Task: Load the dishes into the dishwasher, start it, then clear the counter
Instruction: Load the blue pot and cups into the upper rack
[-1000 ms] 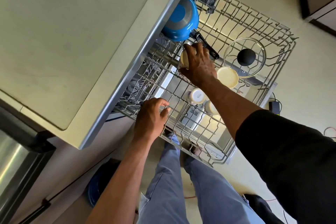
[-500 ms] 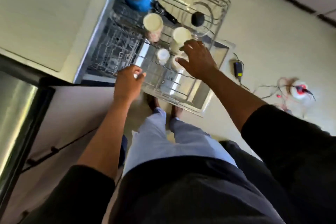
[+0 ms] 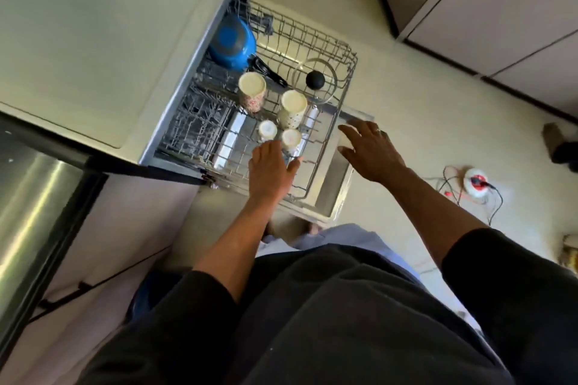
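Observation:
The wire dishwasher rack (image 3: pixel 342 94) is pulled out over the open door (image 3: pixel 341 178). In it sit a blue pan (image 3: pixel 232 44) with a black handle, a glass lid (image 3: pixel 314 80) with a black knob, two tall patterned cups (image 3: pixel 252 92) (image 3: pixel 292 108) upside down, and two small white cups (image 3: pixel 267 130) (image 3: pixel 290 139). My left hand (image 3: pixel 270 170) rests on the rack's front wires with fingers extended, just in front of the small cups. Over the rack's right front corner hovers my right hand (image 3: pixel 370 150), fingers spread and holding nothing.
The pale counter (image 3: pixel 93 40) runs along the left above the dishwasher. A steel appliance front (image 3: pixel 28 206) is at lower left. On the floor to the right lie a white extension socket (image 3: pixel 475 183) with cables and a dark object (image 3: pixel 563 150). Cabinets (image 3: pixel 500 9) stand at upper right.
My right hand let go of the tall cup, leaving it upside down in the rack, and pulled back to the right. My left hand slid right along the rack front. The view rose.

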